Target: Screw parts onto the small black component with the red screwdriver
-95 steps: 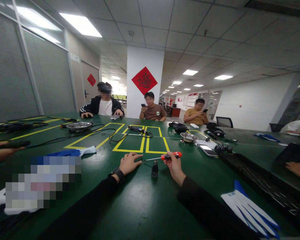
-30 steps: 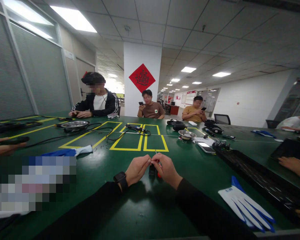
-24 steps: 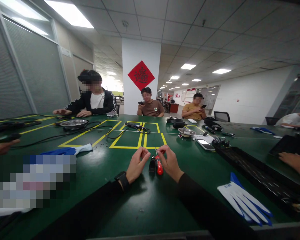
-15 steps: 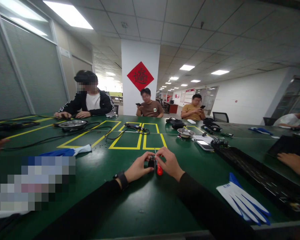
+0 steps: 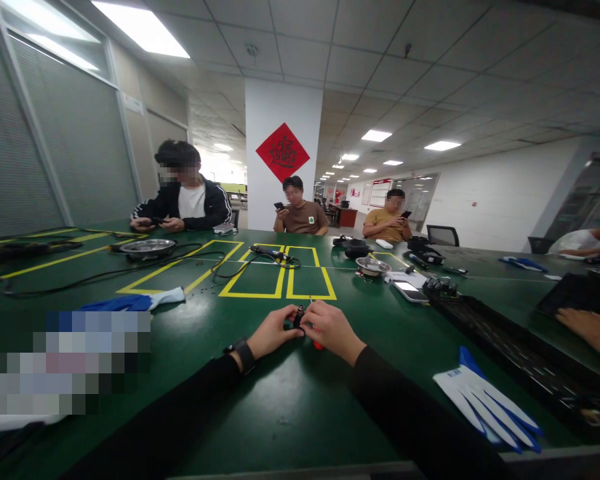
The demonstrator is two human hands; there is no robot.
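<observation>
In front of me, my left hand (image 5: 273, 331) pinches a small black cylindrical part (image 5: 298, 318) with a metal-looking top, held upright between thumb and fingers. My right hand (image 5: 334, 328) is closed, its fingertips pressed against the lower right side of that part. Beneath the right hand shows the red handle of a screwdriver (image 5: 319, 345); its thin shaft pokes out above the fingers. Whether the right hand also holds the screwdriver or it rests on the table, I cannot tell, as the hand covers most of it.
White-and-blue gloves (image 5: 483, 397) lie at the right, beside a long black housing (image 5: 510, 347). A phone (image 5: 407, 291) and a metal bowl (image 5: 373, 268) sit beyond. Another metal bowl (image 5: 147, 249), cables and a blue glove (image 5: 130, 302) are leftward. Several people sit around the green table (image 5: 280, 427).
My right fingers have shifted left and down onto the black part, covering more of the red handle. The part now stands more exposed at its top. The person at far left has drawn both hands together.
</observation>
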